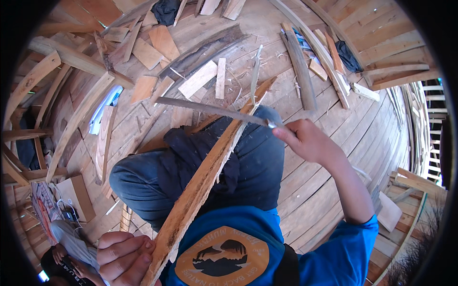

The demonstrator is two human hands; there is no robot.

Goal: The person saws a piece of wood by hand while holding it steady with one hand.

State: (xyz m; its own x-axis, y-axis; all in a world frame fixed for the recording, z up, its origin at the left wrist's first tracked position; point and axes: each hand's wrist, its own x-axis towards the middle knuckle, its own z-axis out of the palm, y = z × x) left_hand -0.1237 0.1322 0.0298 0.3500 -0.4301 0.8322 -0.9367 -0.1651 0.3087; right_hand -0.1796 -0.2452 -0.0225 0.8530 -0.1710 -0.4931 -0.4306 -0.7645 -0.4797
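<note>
My left hand [125, 257] is closed round the near end of a long, rough-edged strip of wood [193, 193]. The strip slants up and away across my lap, over my jeans and a dark cloth [191, 148], with its narrow far end beyond my knee. A machete [205, 107] is gripped in my right hand [305, 140]; my fingers hide most of its handle. Its long blade points left and crosses the strip near the far end, seeming to touch it. From that spot a thin, pale sliver [256, 71] stands up, partly split from the strip.
Offcuts [198, 78] and shavings lie on the plank floor [334, 143] ahead. Curved timbers [83, 124] rise at the left. A dark beam [298, 66] lies ahead to the right. Another person [71, 252] sits at the lower left, near a cardboard box [78, 198].
</note>
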